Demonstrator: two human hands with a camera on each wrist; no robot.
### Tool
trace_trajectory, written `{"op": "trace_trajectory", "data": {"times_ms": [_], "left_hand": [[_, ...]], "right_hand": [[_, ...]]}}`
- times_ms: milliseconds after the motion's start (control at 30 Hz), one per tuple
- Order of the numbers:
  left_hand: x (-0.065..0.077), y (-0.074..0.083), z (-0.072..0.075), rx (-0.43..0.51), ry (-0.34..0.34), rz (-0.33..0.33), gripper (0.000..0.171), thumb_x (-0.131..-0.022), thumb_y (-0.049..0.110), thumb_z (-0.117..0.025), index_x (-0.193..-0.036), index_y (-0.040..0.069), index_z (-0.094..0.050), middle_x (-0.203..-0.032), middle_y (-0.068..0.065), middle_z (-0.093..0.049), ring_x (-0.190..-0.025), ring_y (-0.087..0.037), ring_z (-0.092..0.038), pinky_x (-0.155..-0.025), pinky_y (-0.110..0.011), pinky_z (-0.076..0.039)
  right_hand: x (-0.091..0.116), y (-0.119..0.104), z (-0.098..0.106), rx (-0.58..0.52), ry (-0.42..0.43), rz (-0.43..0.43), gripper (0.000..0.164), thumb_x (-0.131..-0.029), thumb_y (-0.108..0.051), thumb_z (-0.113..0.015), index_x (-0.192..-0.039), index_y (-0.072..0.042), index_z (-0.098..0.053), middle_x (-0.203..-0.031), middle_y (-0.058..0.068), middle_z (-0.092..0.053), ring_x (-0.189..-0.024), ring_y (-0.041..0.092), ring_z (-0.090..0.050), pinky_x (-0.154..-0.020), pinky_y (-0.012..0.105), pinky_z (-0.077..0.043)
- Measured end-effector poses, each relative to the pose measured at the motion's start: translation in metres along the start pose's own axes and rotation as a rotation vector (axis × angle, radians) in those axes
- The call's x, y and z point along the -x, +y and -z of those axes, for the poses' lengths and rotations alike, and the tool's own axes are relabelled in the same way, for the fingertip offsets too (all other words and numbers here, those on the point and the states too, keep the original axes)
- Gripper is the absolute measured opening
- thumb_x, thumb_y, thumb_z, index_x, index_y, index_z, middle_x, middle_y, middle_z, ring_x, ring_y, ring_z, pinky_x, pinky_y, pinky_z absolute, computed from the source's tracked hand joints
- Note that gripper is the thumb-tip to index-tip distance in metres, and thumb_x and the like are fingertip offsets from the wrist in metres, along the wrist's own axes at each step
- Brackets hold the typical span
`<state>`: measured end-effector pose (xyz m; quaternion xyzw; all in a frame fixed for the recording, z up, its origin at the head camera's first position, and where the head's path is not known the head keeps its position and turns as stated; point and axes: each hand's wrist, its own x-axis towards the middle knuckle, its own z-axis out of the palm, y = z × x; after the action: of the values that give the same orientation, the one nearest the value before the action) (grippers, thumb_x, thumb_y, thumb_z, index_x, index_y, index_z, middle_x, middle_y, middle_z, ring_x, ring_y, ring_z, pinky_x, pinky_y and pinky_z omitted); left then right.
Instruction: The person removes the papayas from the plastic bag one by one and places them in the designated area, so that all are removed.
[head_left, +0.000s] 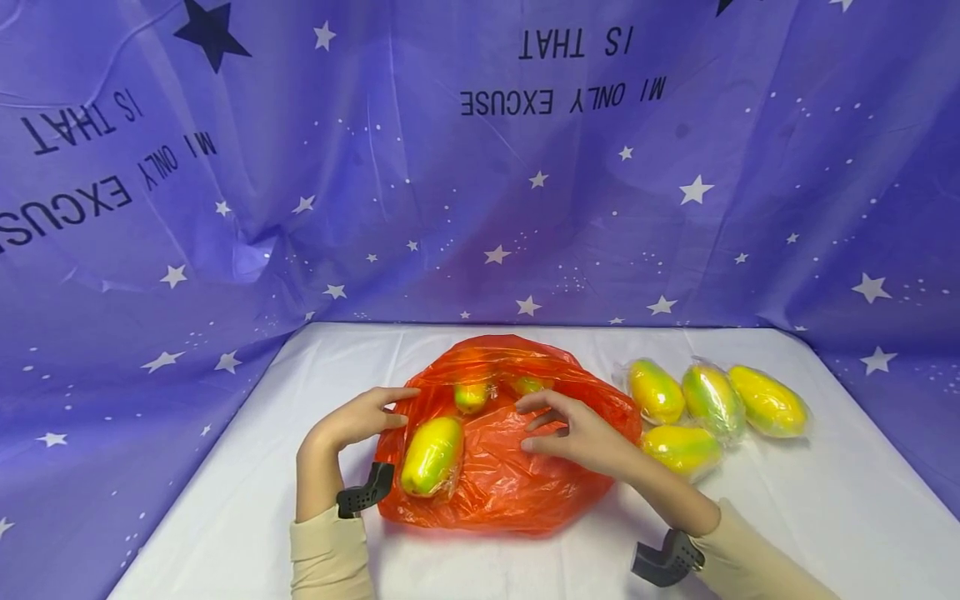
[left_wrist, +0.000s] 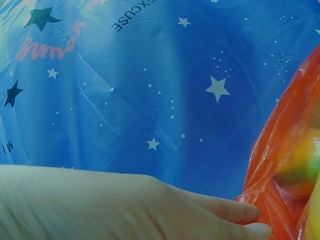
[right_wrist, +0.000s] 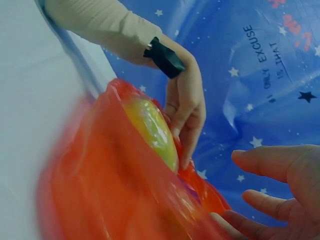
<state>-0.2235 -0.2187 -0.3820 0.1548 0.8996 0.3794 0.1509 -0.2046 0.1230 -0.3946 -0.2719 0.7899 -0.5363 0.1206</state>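
Note:
A red plastic bag [head_left: 510,475] lies spread with its mouth towards me. Inside its left part sits a yellow-green fruit [head_left: 432,457] in clear wrap, mango- or papaya-like. Two more fruits [head_left: 472,395] show deeper inside, partly covered by the bag. My left hand [head_left: 358,421] pinches the bag's left edge between thumb and fingers; the left wrist view shows the fingertips [left_wrist: 250,212] on the red film. Over the right part of the bag hovers my right hand [head_left: 581,433], fingers spread and loosely bent, holding nothing. In the right wrist view these fingers [right_wrist: 265,162] stand apart from the fruit.
Several wrapped yellow-green fruits [head_left: 712,400] lie grouped on the white tablecloth [head_left: 810,517], just right of the bag. A purple star-printed curtain [head_left: 570,208] encloses the back and sides of the table. Each wrist carries a black camera mount [head_left: 667,560].

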Motion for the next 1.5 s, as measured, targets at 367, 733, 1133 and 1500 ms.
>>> {"op": "trace_trajectory", "data": {"times_ms": [367,733,1133,1500], "left_hand": [[0.001,0.0,0.002,0.004,0.002,0.002,0.048,-0.09,0.002,-0.057,-0.137,-0.001,-0.052,-0.138,-0.022,-0.05,-0.131,-0.042,-0.038,-0.106,-0.06,-0.027],[0.001,-0.001,0.003,0.003,0.006,0.011,0.048,-0.09,0.002,-0.057,-0.138,0.0,-0.052,-0.138,-0.022,-0.05,-0.13,-0.041,-0.04,-0.106,-0.06,-0.029],[0.0,-0.002,0.001,0.016,0.003,0.01,0.047,-0.091,0.003,-0.057,-0.138,0.001,-0.052,-0.138,-0.021,-0.05,-0.13,-0.041,-0.039,-0.105,-0.06,-0.029],[0.001,-0.001,0.002,0.009,0.002,0.009,0.047,-0.09,0.004,-0.057,-0.137,0.001,-0.052,-0.138,-0.02,-0.051,-0.129,-0.04,-0.041,-0.104,-0.059,-0.031]], "right_hand": [[-0.024,0.003,-0.029,-0.042,-0.013,-0.013,0.043,-0.086,-0.021,-0.075,-0.124,-0.013,-0.058,-0.123,0.007,-0.06,-0.105,0.025,-0.06,-0.082,0.031,-0.053],[-0.044,-0.001,-0.045,-0.131,-0.014,-0.049,0.049,-0.087,-0.019,-0.072,-0.129,-0.005,-0.054,-0.127,0.018,-0.055,-0.111,0.033,-0.058,-0.082,0.034,-0.054],[-0.053,-0.003,-0.055,-0.134,-0.042,-0.079,0.054,-0.087,-0.018,-0.072,-0.135,-0.007,-0.052,-0.132,0.016,-0.054,-0.122,0.034,-0.05,-0.093,0.041,-0.049],[-0.059,-0.002,-0.069,-0.155,-0.085,-0.132,0.066,-0.085,-0.025,-0.075,-0.143,-0.015,-0.046,-0.139,0.021,-0.044,-0.112,0.036,-0.056,-0.078,0.042,-0.056]]}}
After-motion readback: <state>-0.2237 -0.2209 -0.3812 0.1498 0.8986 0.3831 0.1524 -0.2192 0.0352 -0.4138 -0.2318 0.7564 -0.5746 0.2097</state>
